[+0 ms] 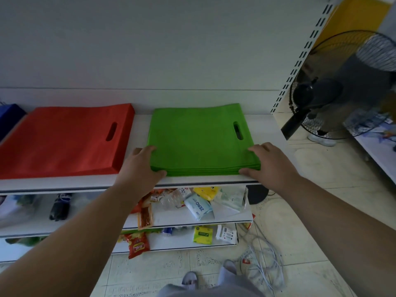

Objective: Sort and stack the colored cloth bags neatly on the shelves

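White shelf point(192, 181) holds green bags point(199, 140), both hands point(139, 166) point(272, 163) pinching its front corners.

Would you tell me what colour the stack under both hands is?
Bright green bag stack, clearest in the head view.

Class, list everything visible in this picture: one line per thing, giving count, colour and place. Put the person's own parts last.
green bag stack: one, green, top shelf, right of red.
red bag stack: one, red, top shelf, centre-left.
blue bag: one, blue, far left edge.
top shelf: one, white.
snack packets: several, mixed colours, lower shelves.
dark bottle: one, lower shelf, left.
fan: one, black, right on floor.
cables: grey tangle, floor.
left hand: at the green stack's near-left corner.
right hand: at its near-right corner.
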### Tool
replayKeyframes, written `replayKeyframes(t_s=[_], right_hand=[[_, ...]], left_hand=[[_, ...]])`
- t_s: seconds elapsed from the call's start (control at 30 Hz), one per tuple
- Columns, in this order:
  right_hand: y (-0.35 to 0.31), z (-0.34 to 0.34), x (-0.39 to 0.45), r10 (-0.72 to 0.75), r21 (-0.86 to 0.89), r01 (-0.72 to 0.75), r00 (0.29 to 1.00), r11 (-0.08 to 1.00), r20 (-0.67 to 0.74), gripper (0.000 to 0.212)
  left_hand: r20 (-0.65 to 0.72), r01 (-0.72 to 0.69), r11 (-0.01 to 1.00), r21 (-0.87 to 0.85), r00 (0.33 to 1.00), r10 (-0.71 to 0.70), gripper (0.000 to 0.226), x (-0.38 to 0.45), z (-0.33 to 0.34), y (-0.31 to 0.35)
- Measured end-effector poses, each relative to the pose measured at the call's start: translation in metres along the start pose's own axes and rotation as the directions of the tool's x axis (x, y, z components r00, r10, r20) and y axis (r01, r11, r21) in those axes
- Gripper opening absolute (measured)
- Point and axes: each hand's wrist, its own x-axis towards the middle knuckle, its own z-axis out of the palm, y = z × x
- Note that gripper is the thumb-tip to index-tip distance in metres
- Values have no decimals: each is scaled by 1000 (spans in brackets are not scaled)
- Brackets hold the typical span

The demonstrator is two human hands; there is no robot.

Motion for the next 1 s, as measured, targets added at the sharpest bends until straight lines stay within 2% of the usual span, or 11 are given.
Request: replayKeyframes(t_s=[0.1, 0.17, 0.33, 0.47, 0.53, 0.63, 0.7, 0.83, 1.0], right_hand=[[-2, 1, 1, 26, 79, -23, 999, 997, -30, 77], [-1, 3, -1, 21, 72, -18, 999, 997, -41, 76], [2, 4, -4, -72, -55, 68, 995, 996, -67, 66], [-5, 4, -4, -166, -288, 123, 978, 950, -130, 55], [-11, 5, -5, -204, -344, 145, 969, 928, -140, 50], [-18, 7, -2, -237, -369, 174, 962, 913, -135, 51], [-24, 8, 3, -268, -366, 212, 957, 906, -110, 50], [-30, 12, 8, -358, -358, 309, 930, 881, -80, 44], [-18, 18, 4, -503, -411, 408, 850, 815, -154, 30]], left_hand=[[5, -3, 1000, 14, 1000, 3, 80, 2, 0, -2], [-3, -11, 999, 50, 1000, 11, 82, 2, 1, -3], [-37, -38, 995, 87, 998, 42, 82, -1, 2, -3], [-51, -39, 998, 39, 998, 41, 80, -2, -2, 5], [-15, 15, 1000, -16, 1000, -15, 78, -1, -7, 10], [37, 157, 963, -219, 988, -153, 58, 3, -17, 20], [40, 203, 939, -278, 979, -200, 51, 9, -22, 26], [-43, 61, 998, -23, 997, -62, 62, 16, -27, 31], [68, -31, 998, 46, 997, 27, 86, 11, -24, 20]])
